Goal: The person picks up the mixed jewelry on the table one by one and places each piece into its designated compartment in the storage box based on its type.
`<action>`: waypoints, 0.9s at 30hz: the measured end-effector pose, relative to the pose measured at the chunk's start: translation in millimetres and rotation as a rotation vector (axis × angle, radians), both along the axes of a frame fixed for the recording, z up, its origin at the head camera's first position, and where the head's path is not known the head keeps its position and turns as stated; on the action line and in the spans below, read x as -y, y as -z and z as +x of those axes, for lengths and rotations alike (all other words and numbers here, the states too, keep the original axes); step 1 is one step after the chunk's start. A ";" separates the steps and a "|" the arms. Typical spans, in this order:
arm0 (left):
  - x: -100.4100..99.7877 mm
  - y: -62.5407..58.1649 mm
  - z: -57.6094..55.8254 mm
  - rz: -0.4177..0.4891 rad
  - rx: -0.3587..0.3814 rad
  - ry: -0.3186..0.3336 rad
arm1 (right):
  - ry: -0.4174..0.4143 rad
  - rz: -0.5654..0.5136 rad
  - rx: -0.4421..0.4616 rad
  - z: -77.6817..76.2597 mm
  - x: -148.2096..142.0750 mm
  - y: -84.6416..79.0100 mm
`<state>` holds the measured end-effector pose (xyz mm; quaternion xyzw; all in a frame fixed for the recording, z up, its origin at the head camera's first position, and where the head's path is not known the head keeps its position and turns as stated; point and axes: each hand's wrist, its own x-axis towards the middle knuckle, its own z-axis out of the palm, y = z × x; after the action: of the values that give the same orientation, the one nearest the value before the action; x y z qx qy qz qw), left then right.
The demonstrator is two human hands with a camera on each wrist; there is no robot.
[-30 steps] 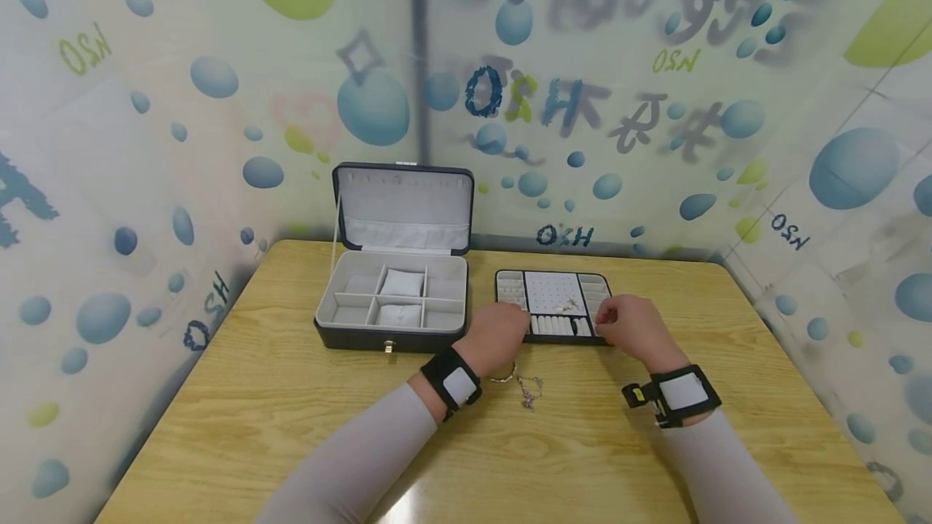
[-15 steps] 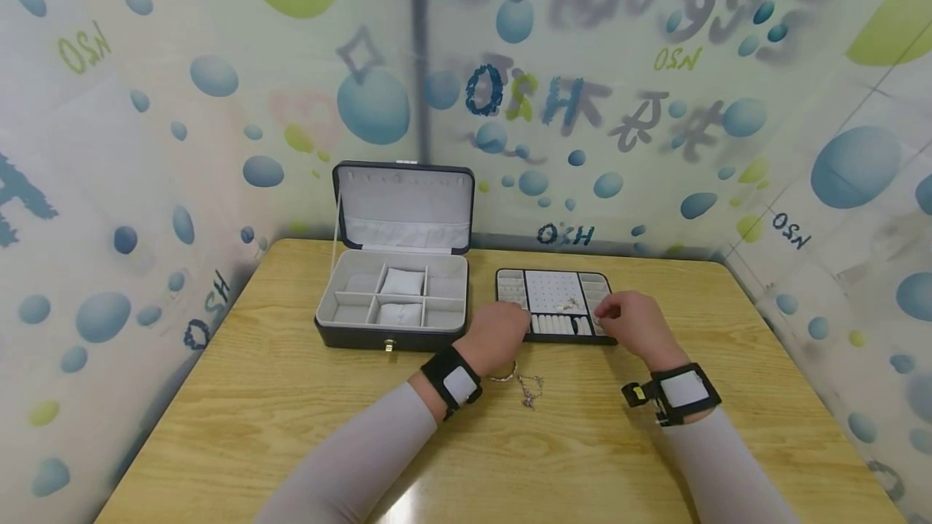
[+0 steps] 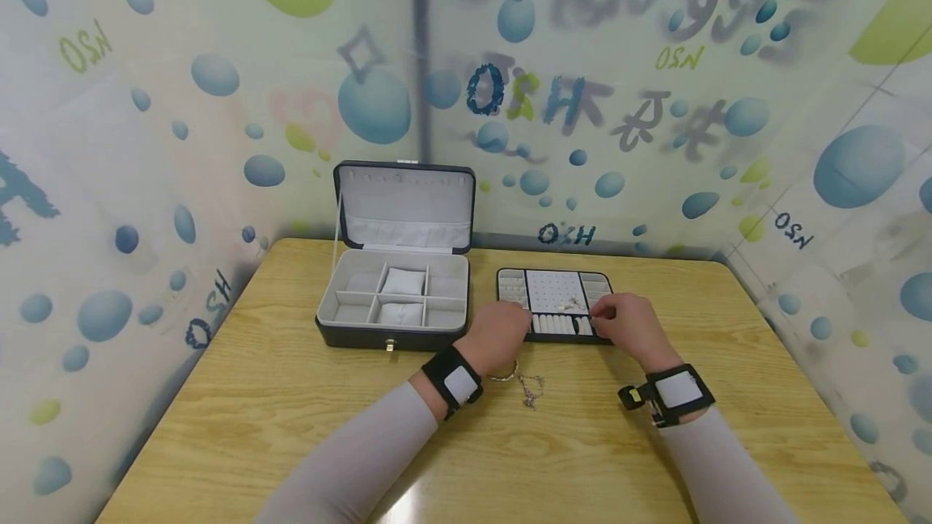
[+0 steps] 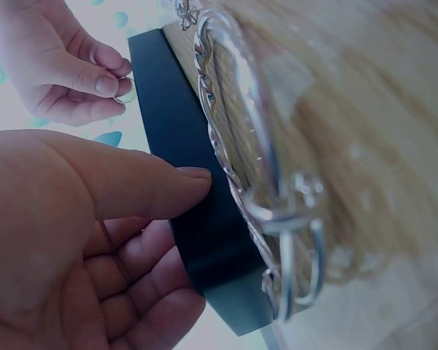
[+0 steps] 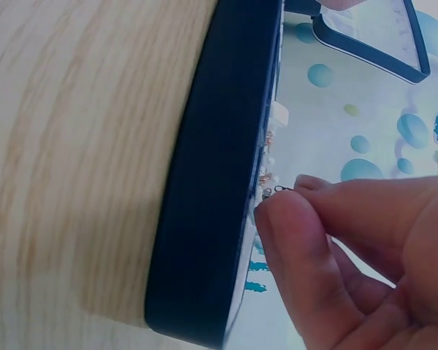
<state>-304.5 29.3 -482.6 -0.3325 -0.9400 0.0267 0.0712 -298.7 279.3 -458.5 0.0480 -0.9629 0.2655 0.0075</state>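
My left hand (image 3: 497, 336) grips the left front of a shallow black jewellery tray (image 3: 557, 339), its thumb on the dark side wall (image 4: 177, 117) in the left wrist view. Over the tray's right part, my right hand (image 3: 635, 328) pinches a small, thin ring (image 4: 124, 100) between thumb and fingertips. Only a bit of dark metal shows past those fingertips in the right wrist view. Inside the tray are a perforated white panel (image 3: 553, 288) with small earrings (image 3: 570, 305) and a row of pale ring rolls (image 3: 553, 325).
Left of the tray stands an open jewellery box (image 3: 354, 340), lid raised, with white cushions (image 3: 403, 282) in two compartments. On the wooden table (image 3: 553, 459), a silver bangle (image 4: 255, 109) and a thin chain bracelet (image 3: 528, 392) lie in front of the tray. A patterned wall rises behind.
My right hand has shifted slightly left over the tray, towards the ring rolls, still pinching the small ring. The left hand keeps its grip in place.
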 end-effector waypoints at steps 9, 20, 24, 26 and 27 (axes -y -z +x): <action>-1.0 1.0 -0.9 -0.003 0.009 -0.008 | 0.016 0.006 -0.040 -0.3 5.6 4.7; -0.2 1.2 -1.0 0.011 0.011 -0.008 | 0.029 0.050 -0.127 1.7 11.1 8.6; -0.4 2.3 -1.9 -0.003 0.002 -0.004 | 0.036 0.069 -0.142 2.8 13.7 9.6; -0.7 2.6 -2.3 -0.003 -0.001 -0.004 | 0.037 0.078 -0.152 3.5 15.0 9.7; -0.7 2.6 -2.4 -0.002 -0.002 -0.004 | 0.039 0.083 -0.156 3.7 15.8 9.8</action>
<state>-307.0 30.0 -485.2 -0.3305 -0.9407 0.0282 0.0717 -295.0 263.5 -468.3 0.0501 -0.9703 0.2207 0.0856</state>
